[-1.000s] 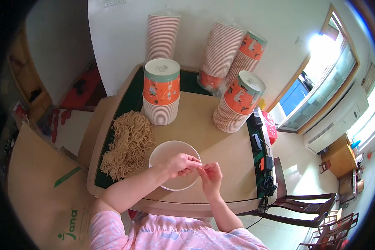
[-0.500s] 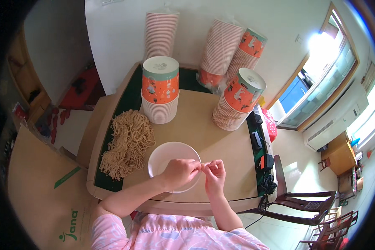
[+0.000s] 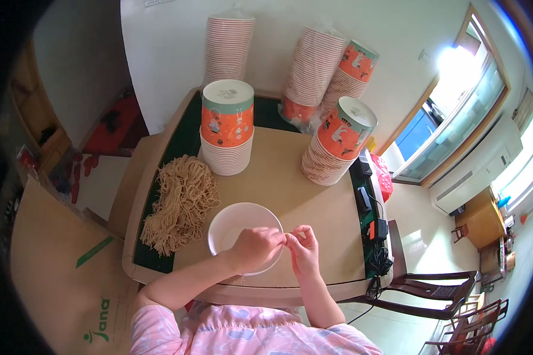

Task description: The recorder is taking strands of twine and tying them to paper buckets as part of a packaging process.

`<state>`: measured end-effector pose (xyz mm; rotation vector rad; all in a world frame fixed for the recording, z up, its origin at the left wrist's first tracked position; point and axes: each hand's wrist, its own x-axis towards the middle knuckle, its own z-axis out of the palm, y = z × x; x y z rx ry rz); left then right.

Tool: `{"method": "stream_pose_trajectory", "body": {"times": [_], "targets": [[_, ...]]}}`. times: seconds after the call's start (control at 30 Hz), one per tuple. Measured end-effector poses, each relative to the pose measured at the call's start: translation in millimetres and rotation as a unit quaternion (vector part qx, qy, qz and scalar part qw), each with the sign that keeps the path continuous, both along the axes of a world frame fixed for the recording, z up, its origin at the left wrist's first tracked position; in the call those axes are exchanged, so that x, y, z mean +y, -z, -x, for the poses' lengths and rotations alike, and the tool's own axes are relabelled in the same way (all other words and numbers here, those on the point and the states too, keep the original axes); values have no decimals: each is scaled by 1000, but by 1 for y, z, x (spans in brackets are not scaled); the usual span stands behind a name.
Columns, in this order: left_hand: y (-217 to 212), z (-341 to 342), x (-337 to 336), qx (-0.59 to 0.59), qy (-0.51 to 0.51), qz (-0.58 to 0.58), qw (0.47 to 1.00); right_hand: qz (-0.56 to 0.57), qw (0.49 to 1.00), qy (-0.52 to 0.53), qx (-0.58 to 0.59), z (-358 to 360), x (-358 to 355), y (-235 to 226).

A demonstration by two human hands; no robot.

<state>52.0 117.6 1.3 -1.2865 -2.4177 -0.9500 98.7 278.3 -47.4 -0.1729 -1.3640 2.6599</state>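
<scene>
Fingertips of the left hand [image 3: 256,247] and right hand [image 3: 302,242] pinch together over the white bowl [image 3: 234,228], and whatever tiny thing they hold could slip, missing it.

Home food-packing room: cup stacks [image 3: 227,44], noodles [image 3: 180,201]

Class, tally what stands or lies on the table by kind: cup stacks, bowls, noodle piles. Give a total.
Cup stacks: 4
White bowl: 1
Noodle pile: 1
Total: 6
</scene>
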Motion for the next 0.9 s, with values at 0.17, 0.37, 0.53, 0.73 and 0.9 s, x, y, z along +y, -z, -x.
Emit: {"method": "stream_pose_trajectory", "body": {"times": [0.17, 0.37, 0.53, 0.73, 0.9], "targets": [[-5, 0, 0, -91, -31, -12, 995, -30, 999, -24, 20, -6, 0, -10], [-8, 1, -1, -207, -45, -39, 977, -117, 993, -7, 29, -9, -2, -10], [-21, -2, 1, -226, -63, -28, 972, -164, 986, 25, 31, -7, -2, -6], [-15, -3, 1, -183, -77, -23, 980, -167, 985, 21, 28, -6, -3, -8], [-12, -4, 2, -157, -84, -24, 984, -162, 986, 17, 27, -5, -2, -8]]}}
